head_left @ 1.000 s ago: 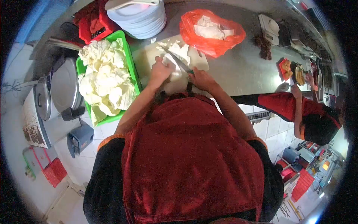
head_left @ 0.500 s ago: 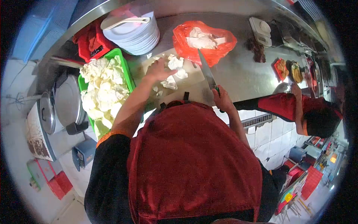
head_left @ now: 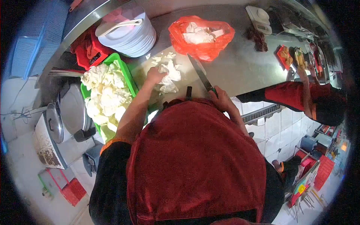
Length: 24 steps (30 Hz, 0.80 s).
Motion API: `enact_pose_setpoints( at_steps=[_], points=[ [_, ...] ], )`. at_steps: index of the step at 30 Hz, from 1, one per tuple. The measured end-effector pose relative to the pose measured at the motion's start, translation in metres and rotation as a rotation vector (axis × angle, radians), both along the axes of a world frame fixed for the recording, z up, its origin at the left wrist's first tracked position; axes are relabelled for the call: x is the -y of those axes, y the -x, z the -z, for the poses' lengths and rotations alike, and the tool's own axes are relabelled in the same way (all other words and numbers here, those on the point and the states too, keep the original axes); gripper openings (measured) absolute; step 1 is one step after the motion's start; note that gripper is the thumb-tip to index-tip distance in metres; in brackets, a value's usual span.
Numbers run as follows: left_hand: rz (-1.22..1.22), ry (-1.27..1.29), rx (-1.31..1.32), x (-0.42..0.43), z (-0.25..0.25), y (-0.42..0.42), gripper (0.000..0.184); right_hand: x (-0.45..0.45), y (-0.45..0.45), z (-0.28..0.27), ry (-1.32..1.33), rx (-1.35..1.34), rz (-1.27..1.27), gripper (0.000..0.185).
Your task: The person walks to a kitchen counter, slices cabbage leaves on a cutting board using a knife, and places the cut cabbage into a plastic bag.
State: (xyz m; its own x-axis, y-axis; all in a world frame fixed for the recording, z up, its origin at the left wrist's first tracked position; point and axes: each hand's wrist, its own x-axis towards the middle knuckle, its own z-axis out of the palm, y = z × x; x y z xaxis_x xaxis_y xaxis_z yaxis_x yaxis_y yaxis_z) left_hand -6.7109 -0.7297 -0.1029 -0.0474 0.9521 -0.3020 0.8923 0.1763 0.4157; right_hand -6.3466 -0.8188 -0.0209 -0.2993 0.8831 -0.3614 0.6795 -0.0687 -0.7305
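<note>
My left hand (head_left: 155,75) is on the left part of the white cutting board (head_left: 187,77), its fingers closed at the edge of pale, leafy pieces (head_left: 171,77). What exactly the fingers hold is too small to tell. In my right hand (head_left: 221,98) is the handle of a knife (head_left: 201,75), its blade pointing up and left over the board's right side. Left of the board stands a green basket (head_left: 129,77) heaped with pale leaves (head_left: 107,93). An orange-red plastic bag (head_left: 206,50) with white pieces inside lies beyond the board.
A stack of white plates (head_left: 137,41) with a spoon on top stands behind the basket, beside a red container (head_left: 84,58). A scale (head_left: 261,20) is at the back right. At the far right, a co-worker (head_left: 300,95) reaches toward food on the counter. A shelf edge crosses the upper left.
The knife has moved off the pale pieces to the board's right side. My left hand opened over the pieces and has since closed at their left edge. The view has shifted.
</note>
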Motion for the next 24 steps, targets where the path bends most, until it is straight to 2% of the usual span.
enact_pose_setpoints(
  at_steps=[1, 3, 4, 6, 7, 8, 10, 11, 13, 15, 17, 18, 20, 24],
  points=[
    [0.0, 0.004, -0.002, 0.003, 0.003, 0.007, 0.059, 0.001, 0.0, 0.0, 0.004, -0.002, 0.0, 0.037],
    [-0.272, 0.115, 0.438, 0.012, -0.021, 0.012, 0.045, -0.001, 0.001, -0.001, -0.008, 0.034, -0.048, 0.037],
    [-0.276, 0.115, 0.436, 0.015, -0.018, 0.014, 0.045, -0.002, 0.002, -0.001, -0.006, 0.032, -0.051, 0.037],
    [-0.572, -0.186, 0.744, 0.022, -0.002, 0.018, 0.035, -0.006, 0.008, -0.005, -0.073, 0.026, -0.091, 0.037],
    [-0.664, -0.251, 0.908, 0.025, 0.005, 0.016, 0.032, -0.008, 0.011, -0.008, -0.071, 0.024, -0.095, 0.037],
    [-0.67, -0.253, 0.906, 0.029, 0.003, 0.01, 0.032, -0.012, 0.019, -0.015, -0.067, 0.05, -0.103, 0.037],
    [-0.907, -0.265, 1.237, 0.037, -0.011, -0.007, 0.031, -0.017, 0.035, -0.014, -0.064, 0.075, -0.113, 0.036],
    [-0.937, -0.308, 1.256, 0.038, -0.019, -0.018, 0.032, -0.021, 0.044, -0.005, -0.113, 0.046, -0.122, 0.036],
    [-0.969, -0.366, 1.174, 0.041, 0.003, -0.029, 0.031, -0.021, 0.063, -0.002, -0.16, 0.021, -0.128, 0.036],
    [-1.0, -0.426, 1.094, 0.045, 0.004, -0.039, 0.031, -0.021, 0.08, -0.003, -0.224, 0.205, -0.104, 0.036],
    [-0.902, -0.31, 0.939, 0.053, 0.003, -0.039, 0.029, -0.024, 0.081, 0.008, -0.228, 0.196, -0.155, 0.037],
    [-0.909, -0.317, 0.941, 0.054, 0.002, -0.037, 0.029, -0.025, 0.082, 0.013, -0.225, 0.187, -0.205, 0.038],
    [-0.734, -0.384, 0.638, 0.058, -0.002, -0.033, 0.026, -0.02, 0.081, 0.016, -0.264, 0.195, -0.233, 0.039],
    [-0.813, -0.312, 0.695, 0.057, -0.001, -0.035, 0.022, -0.022, 0.084, 0.035, -0.37, 0.204, -0.308, 0.042]
  ],
)
